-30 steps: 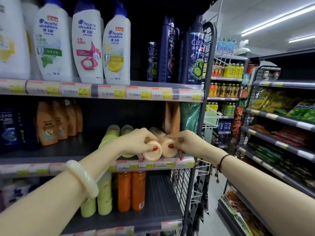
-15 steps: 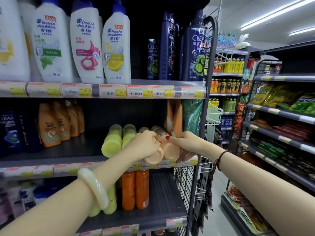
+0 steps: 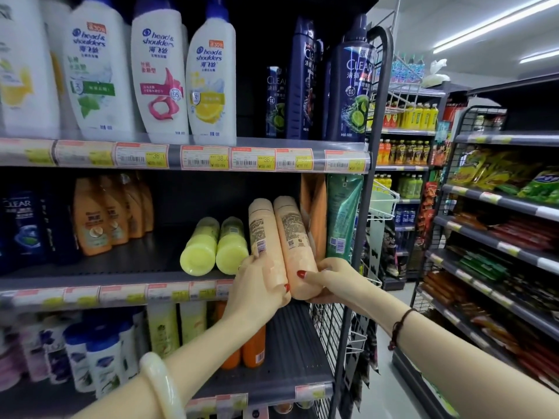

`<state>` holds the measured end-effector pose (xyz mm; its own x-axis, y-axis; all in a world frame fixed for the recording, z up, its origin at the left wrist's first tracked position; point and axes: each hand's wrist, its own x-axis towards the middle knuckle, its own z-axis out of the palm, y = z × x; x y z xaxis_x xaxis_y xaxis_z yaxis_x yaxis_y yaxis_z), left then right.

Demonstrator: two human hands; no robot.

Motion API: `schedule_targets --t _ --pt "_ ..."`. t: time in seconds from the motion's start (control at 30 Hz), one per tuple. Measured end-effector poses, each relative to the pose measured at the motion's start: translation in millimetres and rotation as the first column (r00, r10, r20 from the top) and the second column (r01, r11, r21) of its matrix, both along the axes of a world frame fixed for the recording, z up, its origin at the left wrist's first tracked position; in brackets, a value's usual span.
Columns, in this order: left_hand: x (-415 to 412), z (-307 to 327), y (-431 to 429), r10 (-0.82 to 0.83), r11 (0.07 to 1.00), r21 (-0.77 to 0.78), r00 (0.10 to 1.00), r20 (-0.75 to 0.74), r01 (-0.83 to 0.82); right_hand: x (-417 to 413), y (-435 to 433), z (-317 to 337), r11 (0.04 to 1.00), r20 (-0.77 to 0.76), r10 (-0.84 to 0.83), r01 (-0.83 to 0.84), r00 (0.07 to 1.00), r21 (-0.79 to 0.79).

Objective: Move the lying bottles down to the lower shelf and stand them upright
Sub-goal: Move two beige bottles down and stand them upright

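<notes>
Two peach bottles are raised nearly upright in front of the middle shelf [image 3: 127, 272]. My left hand [image 3: 257, 290] grips the base of the left peach bottle [image 3: 263, 234]. My right hand [image 3: 331, 282] grips the base of the right peach bottle [image 3: 292, 237]. The two bottles touch side by side, barcode labels facing me. Two yellow-green bottles [image 3: 211, 246] still lie on the middle shelf just left of them, bases toward me. On the lower shelf [image 3: 290, 352] stand orange bottles [image 3: 252, 349] and pale yellow-green bottles [image 3: 177, 326].
Orange pump bottles [image 3: 99, 219] and dark blue bottles [image 3: 21, 225] stand left on the middle shelf; a green tube [image 3: 343, 219] and an orange pouch stand right. White shampoo bottles fill the top shelf. A wire side panel [image 3: 332, 334] closes the rack's right end, beside an aisle.
Both peach bottles were lying on the middle shelf with my hands on their bases. They have been drawn out and tipped up to nearly vertical, one in each hand.
</notes>
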<state>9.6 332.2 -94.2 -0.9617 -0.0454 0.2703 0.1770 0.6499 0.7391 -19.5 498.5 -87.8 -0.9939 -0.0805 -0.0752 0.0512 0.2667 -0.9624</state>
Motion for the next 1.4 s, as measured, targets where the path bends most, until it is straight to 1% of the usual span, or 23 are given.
schedule_targets --t 0.07,0.17,0.33,0.53,0.7,0.8,0.87,0.93,1.07,1.13,1.27,1.33,1.4 --pt "0.0 -6.0 0.2 -0.007 0.999 0.054 0.999 0.037 0.005 0.6 -0.4 -5.8 1.000 -0.006 -0.014 0.014 1.000 0.013" --pt "-2.2 -13.2 0.0 -0.043 0.995 0.089 0.998 0.056 0.038 1.7 -2.0 -13.1 0.999 0.005 -0.012 0.012 1.000 0.030" --pt "-9.0 -22.0 -4.3 -0.032 0.973 0.230 0.992 0.125 0.003 8.0 -1.0 -23.6 0.997 0.043 0.071 -0.069 0.997 -0.043" --pt "-11.0 -22.6 -7.5 -0.066 0.926 0.378 0.989 0.130 0.013 11.1 -0.6 -28.4 0.990 0.016 0.061 -0.058 0.998 -0.127" --pt "-14.2 -27.9 -11.0 -0.092 0.879 0.477 0.985 0.148 0.010 11.1 2.7 -35.9 0.989 0.005 0.090 -0.088 0.996 -0.116" --pt "-13.8 -35.4 -14.5 -0.153 0.858 0.512 0.970 0.189 0.035 11.0 4.8 -45.1 0.977 0.004 0.077 -0.075 0.997 -0.199" --pt "-12.4 -39.8 -17.0 -0.193 0.851 0.522 0.960 0.204 0.060 11.2 7.3 -50.3 0.967 0.011 0.089 -0.084 0.996 -0.240" --pt "-11.4 -44.0 -17.9 -0.238 0.850 0.516 0.951 0.199 0.104 12.0 11.8 -54.4 0.966 0.022 0.104 -0.096 0.994 -0.241" --pt "-9.9 -56.6 -17.0 -0.316 0.864 0.461 0.932 0.178 0.205 13.0 21.6 -64.6 0.983 0.012 0.153 -0.151 0.988 -0.109" --pt "-7.0 -64.0 -14.2 -0.353 0.867 0.426 0.922 0.159 0.258 11.9 25.8 -73.5 0.988 -0.010 0.140 -0.141 0.990 -0.060" --pt "-6.3 -84.9 -8.8 -0.378 0.873 0.392 0.910 0.171 0.289 13.8 32.1 -93.9 0.994 -0.062 0.100 -0.096 0.993 0.053" --pt "-8.4 -95.8 -6.5 -0.383 0.877 0.382 0.904 0.190 0.292 14.6 34.5 -108.0 0.995 -0.071 0.076 -0.071 0.995 0.074" --pt "-12.4 -108.1 -5.4 -0.388 0.882 0.368 0.898 0.208 0.295 13.8 35.6 -123.8 0.997 -0.074 0.060 -0.056 0.995 0.058"
